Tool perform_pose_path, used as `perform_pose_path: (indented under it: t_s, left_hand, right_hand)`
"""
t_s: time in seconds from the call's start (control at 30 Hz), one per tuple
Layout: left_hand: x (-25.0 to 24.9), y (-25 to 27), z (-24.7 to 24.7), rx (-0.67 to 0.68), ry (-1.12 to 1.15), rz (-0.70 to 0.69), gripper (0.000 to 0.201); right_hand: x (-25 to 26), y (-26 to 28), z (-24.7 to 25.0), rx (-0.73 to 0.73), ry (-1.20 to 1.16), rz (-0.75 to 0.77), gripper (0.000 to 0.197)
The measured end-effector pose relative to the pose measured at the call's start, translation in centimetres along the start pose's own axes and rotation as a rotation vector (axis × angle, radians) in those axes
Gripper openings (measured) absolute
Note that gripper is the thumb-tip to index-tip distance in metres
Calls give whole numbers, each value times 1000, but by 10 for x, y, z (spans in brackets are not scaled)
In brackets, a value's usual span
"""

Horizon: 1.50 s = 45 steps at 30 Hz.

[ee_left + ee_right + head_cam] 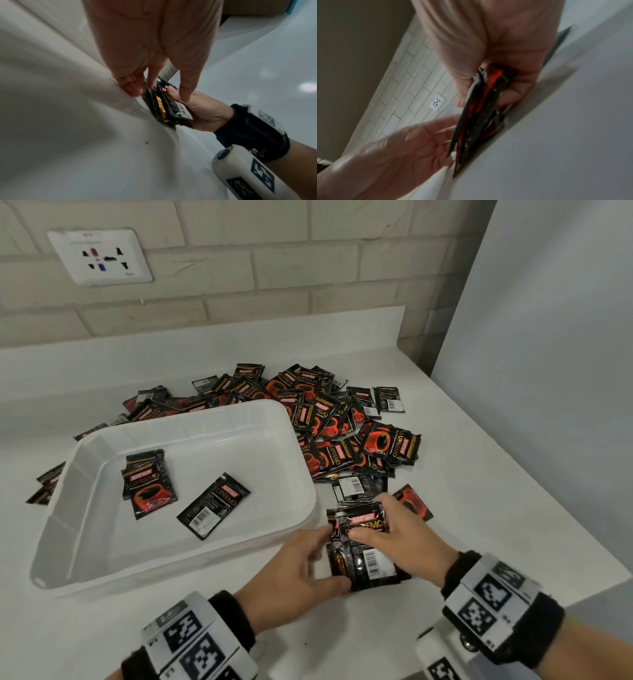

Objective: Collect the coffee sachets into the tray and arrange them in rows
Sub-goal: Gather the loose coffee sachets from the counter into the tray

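Observation:
A white plastic tray (301, 474) sits on the white counter. Inside it lie a small stack of black-and-red coffee sachets (149, 486) and one sachet (212, 505) with its barcode side up. A big loose pile of sachets (325, 419) spreads behind and to the right of the tray. Just right of the tray's near corner, a bundle of sachets (363, 549) (161, 106) (476, 128) stands on edge on the counter. My left hand (327, 559) (159, 89) grips its left side and near end. My right hand (380, 522) (488, 97) pinches its top from the right.
A few sachets (48, 484) lie left of the tray, and two more (411, 501) just beyond my right hand. A brick wall with a socket plate (99, 256) backs the counter. A grey panel (548, 337) stands at the right. The counter's edge (582, 597) runs near my right wrist.

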<state>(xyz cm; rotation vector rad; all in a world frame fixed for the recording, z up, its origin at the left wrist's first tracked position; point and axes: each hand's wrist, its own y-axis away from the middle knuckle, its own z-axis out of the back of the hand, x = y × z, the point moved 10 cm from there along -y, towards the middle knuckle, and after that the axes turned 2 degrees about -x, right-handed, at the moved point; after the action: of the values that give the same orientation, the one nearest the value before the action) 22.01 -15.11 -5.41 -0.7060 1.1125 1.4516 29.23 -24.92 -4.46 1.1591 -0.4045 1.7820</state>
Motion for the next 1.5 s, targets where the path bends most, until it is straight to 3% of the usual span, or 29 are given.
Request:
perform_pose_path:
  t_s: [0.1, 0.2, 0.3, 0.43, 0.5, 0.6, 0.7, 0.77, 0.87, 0.97, 1.03, 1.1, 1.17, 1.27, 1.33, 1.4, 1.5]
  left_hand:
    - [9, -2, -2, -12, 136, 91, 82]
    - [7, -2, -4, -2, 61, 98, 95]
    - [4, 0, -6, 7, 84, 93, 96]
    - [8, -2, -4, -14, 144, 95, 95]
    - [12, -2, -4, -25, 179, 101, 92]
    - [15, -1, -5, -16, 233, 105, 89]
    - [16, 2, -6, 3, 254, 120, 88]
    - [17, 5, -7, 40, 243, 140, 83]
    - [8, 12, -10, 135, 155, 106, 56]
    - [-3, 20, -13, 215, 100, 61, 27]
    - [-8, 24, -11, 226, 113, 40, 23]
    - [-12, 28, -4, 215, 138, 26, 23]
    - [-16, 32, 9, 171, 201, 8, 26]
    - [-22, 40, 38, 49, 297, -1, 31]
    - [-17, 47, 67, -112, 361, 5, 58]
    - [-15, 55, 93, -242, 389, -37, 83]
    - [-17, 67, 124, -355, 443, -94, 82]
  right_hand:
    - [8, 2, -13, 41, 107, 70, 31]
    - [10, 6, -24, 91, 175, 92, 31]
    - [17, 11, -31, 149, 144, 114, 18]
    - [25, 15, -22, 182, 190, 153, 19]
    - [26, 15, -5, 146, 185, 139, 23]
    - [23, 9, 38, -28, 146, 123, 21]
    - [19, 0, 63, -72, 467, 163, 30]
    - [12, -8, 53, 77, 705, 189, 45]
    - [1, -12, 29, 270, 907, 205, 58]
    - [-1, -19, 26, 261, 989, 198, 65]
    - [-3, -21, 29, 262, 1035, 152, 63]
    - [-8, -21, 28, 312, 1022, 107, 46]
    - [-5, -19, 26, 331, 944, 98, 23]
    - [11, -26, 31, 222, 803, 117, 33]
    - [21, -32, 28, 180, 722, 135, 30]
    - [19, -37, 14, 252, 741, 122, 27]
    - [10, -42, -6, 365, 827, 124, 27]
